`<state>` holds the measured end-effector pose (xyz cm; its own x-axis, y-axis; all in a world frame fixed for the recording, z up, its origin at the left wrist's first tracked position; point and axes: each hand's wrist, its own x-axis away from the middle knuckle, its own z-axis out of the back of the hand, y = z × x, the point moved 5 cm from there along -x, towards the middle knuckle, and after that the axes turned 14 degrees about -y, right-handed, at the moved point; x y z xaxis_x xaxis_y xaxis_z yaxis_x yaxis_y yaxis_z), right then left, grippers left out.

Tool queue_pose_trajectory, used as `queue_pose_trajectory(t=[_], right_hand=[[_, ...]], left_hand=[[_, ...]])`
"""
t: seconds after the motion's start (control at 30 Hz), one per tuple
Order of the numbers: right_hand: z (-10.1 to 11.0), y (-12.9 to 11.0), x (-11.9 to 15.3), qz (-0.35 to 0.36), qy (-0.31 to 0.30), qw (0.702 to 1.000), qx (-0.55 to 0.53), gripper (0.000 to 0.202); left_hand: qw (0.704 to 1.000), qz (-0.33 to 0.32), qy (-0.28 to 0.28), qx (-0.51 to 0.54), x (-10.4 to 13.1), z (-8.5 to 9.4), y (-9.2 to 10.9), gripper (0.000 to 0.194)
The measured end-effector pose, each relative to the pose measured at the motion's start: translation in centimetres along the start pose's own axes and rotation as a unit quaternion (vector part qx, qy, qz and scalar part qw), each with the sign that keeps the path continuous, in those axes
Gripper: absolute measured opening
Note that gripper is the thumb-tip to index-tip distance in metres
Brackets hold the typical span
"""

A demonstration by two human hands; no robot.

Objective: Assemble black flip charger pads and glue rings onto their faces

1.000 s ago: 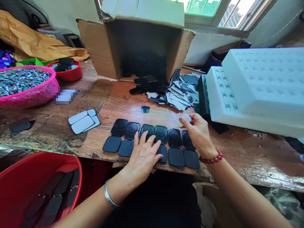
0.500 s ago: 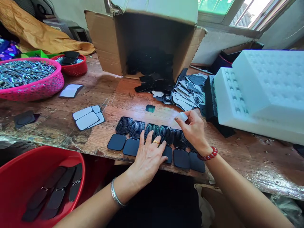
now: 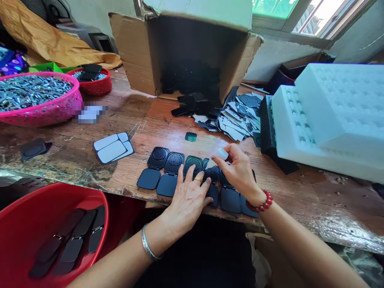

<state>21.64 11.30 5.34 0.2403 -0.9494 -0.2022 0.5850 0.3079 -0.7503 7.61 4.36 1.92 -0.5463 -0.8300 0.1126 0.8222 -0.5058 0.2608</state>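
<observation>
Black hinged cases (image 3: 158,157) lie opened in a row along the table's front edge, ridged halves at the back and smooth flat halves at the front. My left hand (image 3: 192,194) rests with fingers spread over the middle cases, pressing nothing between them. In my right hand (image 3: 237,166) is a small white bottle (image 3: 221,154), pinched between thumb and fingers, its pointed tip angled down and left over the fourth ridged half (image 3: 211,170). My right hand partly hides the cases at the row's right end. Behind the row lies a small dark square (image 3: 191,137).
A cardboard box (image 3: 136,56) spills dark pieces at the back, beside a pile of grey and white pieces (image 3: 238,120). White foam (image 3: 336,116) stands right. Left are white-faced sheets (image 3: 112,148), a pink basket (image 3: 45,112) of metal parts and a red tub (image 3: 18,228).
My right hand has moved left with the white bottle, whose tip now points down at the fourth ridged half. My left hand has stayed on the cases.
</observation>
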Motion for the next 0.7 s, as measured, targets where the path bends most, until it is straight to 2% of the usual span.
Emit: queue_pose_trajectory(t=[0.17, 0.4, 0.53, 0.7], right_hand=[[-0.4, 0.4, -1.4, 0.01, 0.023, 1.0, -0.001, 0.018], [1.8, 0.9, -0.7, 0.002, 0.05, 0.997, 0.051, 0.017], [2.6, 1.4, 0.6, -0.018, 0.033, 0.997, 0.065, 0.019], [2.2, 2.3, 1.2, -0.049, 0.003, 0.999, 0.003, 0.022]], left_hand=[[1.0, 0.0, 0.002, -0.003, 0.1, -0.1, 0.0, 0.048], [1.0, 0.003, 0.004, -0.001, 0.1, -0.1, 0.0, 0.05], [1.0, 0.004, -0.009, 0.009, 0.0, 0.0, 0.1, 0.05], [1.0, 0.003, -0.015, 0.022, 0.0, 0.1, 0.0, 0.051]])
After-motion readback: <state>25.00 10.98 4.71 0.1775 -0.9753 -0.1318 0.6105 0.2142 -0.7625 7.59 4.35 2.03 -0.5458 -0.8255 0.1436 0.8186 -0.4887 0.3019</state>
